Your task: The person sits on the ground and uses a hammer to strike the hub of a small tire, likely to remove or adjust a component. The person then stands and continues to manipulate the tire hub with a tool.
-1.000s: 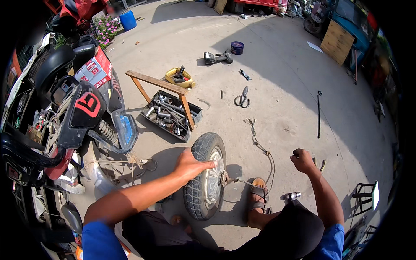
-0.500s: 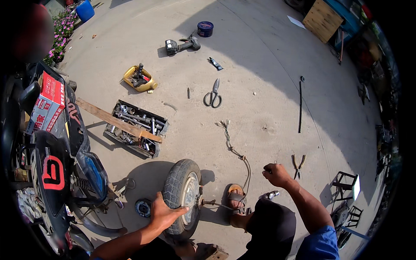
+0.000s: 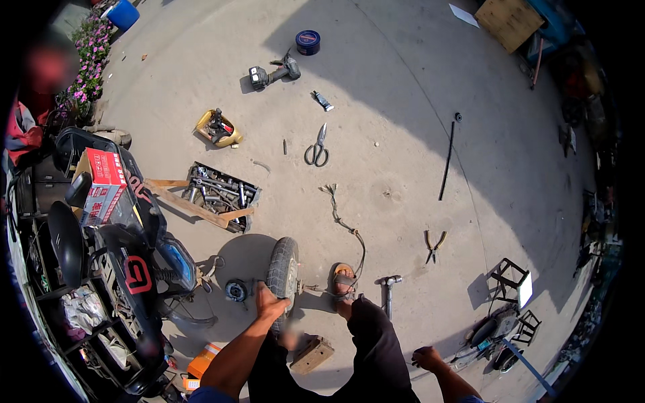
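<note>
My left hand [image 3: 272, 303] grips the tyre of a small scooter wheel [image 3: 283, 263] standing upright in front of me. A cable [image 3: 363, 250] leaves its axle, passes my sandalled foot and ends in frayed wires on the concrete. Low on the right, my right hand [image 3: 428, 358] hangs over the ground, fingers loosely bent and apart, with nothing visible in them. Nearest to it lies a silver T-shaped tool [image 3: 390, 292], and beyond that some spread pliers [image 3: 435, 246]. A dark round part [image 3: 236, 290] rests left of the wheel.
A dark scooter [image 3: 144, 262] with a red-and-white box [image 3: 104, 181] stands at left. Beside it is a socket toolbox [image 3: 232, 185] under a wooden strip. Scissors [image 3: 316, 149], a cordless impact tool [image 3: 275, 72], a black rod [image 3: 447, 161] and a wooden block [image 3: 312, 354] lie around.
My view has risen and drawn back. My right hand has dropped from beside the pliers to the lower right, and the silver tool is now uncovered. My left hand stays on the wheel.
</note>
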Available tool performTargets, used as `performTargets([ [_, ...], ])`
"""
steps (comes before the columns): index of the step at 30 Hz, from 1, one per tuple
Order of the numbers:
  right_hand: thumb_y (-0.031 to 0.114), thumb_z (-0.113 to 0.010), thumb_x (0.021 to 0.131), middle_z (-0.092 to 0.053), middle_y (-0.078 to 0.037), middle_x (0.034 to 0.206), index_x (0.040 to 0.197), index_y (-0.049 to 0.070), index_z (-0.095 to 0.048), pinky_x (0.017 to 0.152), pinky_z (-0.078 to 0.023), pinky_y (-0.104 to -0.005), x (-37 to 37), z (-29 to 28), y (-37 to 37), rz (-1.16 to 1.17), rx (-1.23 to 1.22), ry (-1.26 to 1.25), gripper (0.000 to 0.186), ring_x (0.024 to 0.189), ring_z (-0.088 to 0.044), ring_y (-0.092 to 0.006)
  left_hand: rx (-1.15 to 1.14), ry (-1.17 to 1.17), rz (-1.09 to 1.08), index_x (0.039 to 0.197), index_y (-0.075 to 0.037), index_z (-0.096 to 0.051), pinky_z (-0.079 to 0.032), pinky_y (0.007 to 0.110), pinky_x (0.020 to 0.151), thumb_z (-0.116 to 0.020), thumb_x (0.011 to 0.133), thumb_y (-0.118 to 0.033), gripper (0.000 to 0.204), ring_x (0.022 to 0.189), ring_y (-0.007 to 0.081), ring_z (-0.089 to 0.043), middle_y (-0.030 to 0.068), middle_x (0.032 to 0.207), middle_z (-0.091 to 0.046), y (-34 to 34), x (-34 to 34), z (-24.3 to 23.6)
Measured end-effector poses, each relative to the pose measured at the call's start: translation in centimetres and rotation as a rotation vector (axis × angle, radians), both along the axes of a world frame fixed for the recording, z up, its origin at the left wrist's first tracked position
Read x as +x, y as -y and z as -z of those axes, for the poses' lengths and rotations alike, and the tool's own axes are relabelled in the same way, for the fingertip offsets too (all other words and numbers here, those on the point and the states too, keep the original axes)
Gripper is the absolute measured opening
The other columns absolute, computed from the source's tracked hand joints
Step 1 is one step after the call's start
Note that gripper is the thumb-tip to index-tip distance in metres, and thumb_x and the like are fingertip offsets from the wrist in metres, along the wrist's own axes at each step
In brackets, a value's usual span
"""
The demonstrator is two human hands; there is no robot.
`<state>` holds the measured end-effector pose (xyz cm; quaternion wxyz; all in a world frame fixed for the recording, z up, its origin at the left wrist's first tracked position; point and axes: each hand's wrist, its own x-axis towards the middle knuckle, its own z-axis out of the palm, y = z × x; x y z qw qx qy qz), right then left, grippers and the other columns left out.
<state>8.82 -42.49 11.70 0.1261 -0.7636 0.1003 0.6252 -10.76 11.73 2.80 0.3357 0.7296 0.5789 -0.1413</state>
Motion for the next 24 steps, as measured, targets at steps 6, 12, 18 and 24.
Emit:
performTargets([
  [6,0.013,-0.063,0.088,-0.073,-0.019,0.085,0.094,-0.002,-0.068,0.062,-0.061,-0.0424,6.8,-8.6,16.2,-0.017,-0.402,-0.018,0.017,0.075,-0.075,-0.0322,-0.036,0.182,-0.116,0.114,0.01,-0.048,-0.048,0.046,0.098,-0.089,0.053,-0.017,0.078,0.11,0.0437,-0.059,0.0277,0.111,-0.059,-2.5,0.7,-8.2],
  [12,0.025,-0.063,0.081,-0.074,-0.02,0.082,0.079,0.004,-0.077,0.079,-0.059,-0.048,27.1,-9.8,-6.0,-0.376,-0.133,0.341,0.025,0.085,-0.073,-0.0382,0.082,0.2,-0.094,0.113,0.006,-0.048,-0.049,0.048,0.094,-0.089,0.052,-0.018,0.077,0.106,0.0427,-0.059,0.0247,0.107,-0.058,-6.3,5.7,-16.2],
  [18,0.013,-0.062,0.092,-0.074,-0.018,0.082,0.106,-0.01,-0.067,0.064,-0.059,-0.0356,39.2,-14.2,-37.2,-0.456,0.484,0.597,0.027,0.069,-0.074,-0.0239,0.027,0.121,-0.276,0.111,0.003,-0.047,-0.05,0.049,0.088,-0.091,0.053,-0.021,0.077,0.104,0.0417,-0.06,0.0226,0.106,-0.057,-11.4,10.8,-18.0],
  [24,0.024,-0.063,0.085,-0.075,-0.02,0.083,0.09,-0.001,-0.074,0.074,-0.058,-0.0422,47.1,-14.0,-48.3,-0.899,0.247,0.563,0.028,0.073,-0.074,-0.0329,0.021,0.311,-0.485,0.114,0.003,-0.044,-0.05,0.048,0.088,-0.092,0.053,-0.022,0.081,0.101,0.0396,-0.06,0.0206,0.107,-0.055,-14.3,14.8,-14.3],
])
